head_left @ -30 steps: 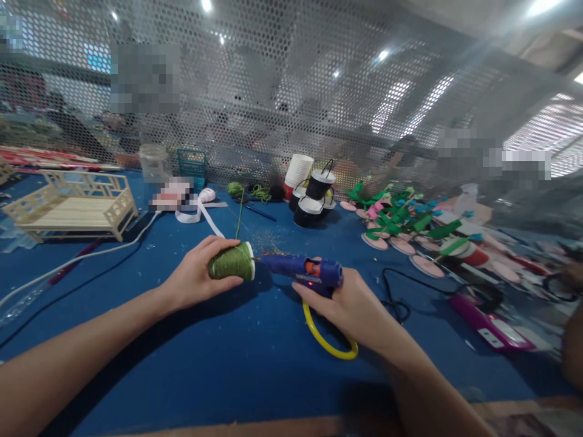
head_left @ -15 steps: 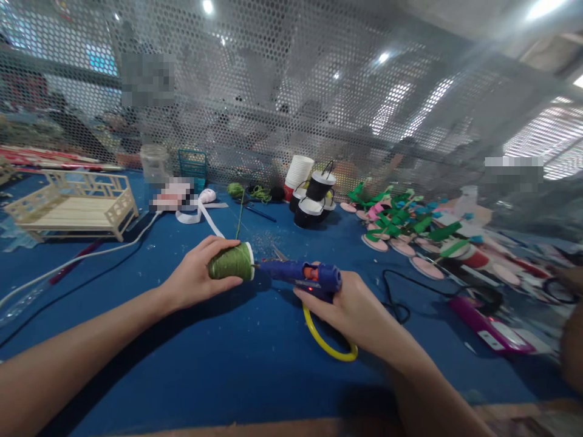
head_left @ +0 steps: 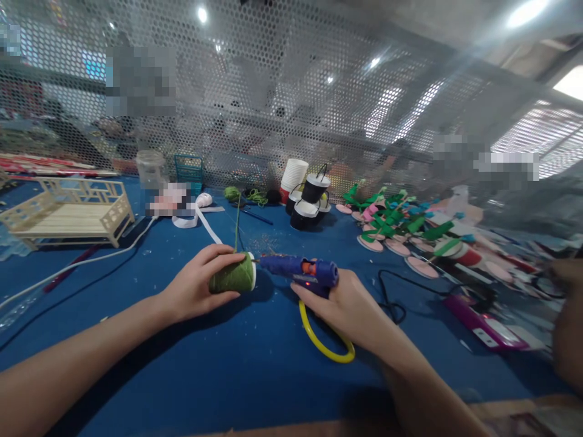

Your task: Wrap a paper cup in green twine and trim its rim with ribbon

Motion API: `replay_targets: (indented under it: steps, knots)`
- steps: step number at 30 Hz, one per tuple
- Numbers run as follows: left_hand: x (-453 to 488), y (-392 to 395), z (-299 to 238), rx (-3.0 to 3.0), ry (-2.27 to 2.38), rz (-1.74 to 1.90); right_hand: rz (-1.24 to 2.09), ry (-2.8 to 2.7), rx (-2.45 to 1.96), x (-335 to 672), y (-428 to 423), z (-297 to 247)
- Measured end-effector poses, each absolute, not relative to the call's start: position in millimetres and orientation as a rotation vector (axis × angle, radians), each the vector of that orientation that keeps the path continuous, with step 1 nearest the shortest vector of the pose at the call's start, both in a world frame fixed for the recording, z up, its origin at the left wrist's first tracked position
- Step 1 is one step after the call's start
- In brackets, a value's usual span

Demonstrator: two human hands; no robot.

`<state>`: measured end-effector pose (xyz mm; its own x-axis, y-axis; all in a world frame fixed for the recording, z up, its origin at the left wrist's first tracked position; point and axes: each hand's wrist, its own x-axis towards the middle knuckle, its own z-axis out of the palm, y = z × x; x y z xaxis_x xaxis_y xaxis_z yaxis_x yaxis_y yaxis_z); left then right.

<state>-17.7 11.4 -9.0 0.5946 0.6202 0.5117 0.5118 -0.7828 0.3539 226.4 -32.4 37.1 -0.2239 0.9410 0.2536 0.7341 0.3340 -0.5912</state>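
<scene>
My left hand (head_left: 194,288) is wrapped round a paper cup wound in green cord (head_left: 233,276), lying on its side over the blue table (head_left: 218,376). A strand of green cord (head_left: 237,221) runs from the cup back to a green cord ball (head_left: 232,193). My right hand (head_left: 350,309) grips a blue glue gun (head_left: 303,272) with a red light on it. The gun's nozzle points left and touches the cup's white rim. A yellow ring (head_left: 325,340) lies under my right hand.
A wooden miniature bed (head_left: 68,209) stands at the far left beside a white cable (head_left: 91,258). Black and white cups (head_left: 310,200) sit at the back, green and pink paper pieces (head_left: 396,227) to the right, a purple tool (head_left: 483,321) with black cord. A perforated metal screen (head_left: 282,91) closes the back.
The cup has turned a little in my left hand, its rim now more toward the nozzle. The view shifted slightly; both hands stay in place.
</scene>
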Motion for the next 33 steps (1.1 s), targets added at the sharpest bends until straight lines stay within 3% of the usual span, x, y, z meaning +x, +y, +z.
replay_targets:
  steps: [33]
  knots:
    - [-15.4,9.1,-5.6,3.169,0.733,0.950,0.403,-2.047,-1.540,226.1,-32.7,42.5]
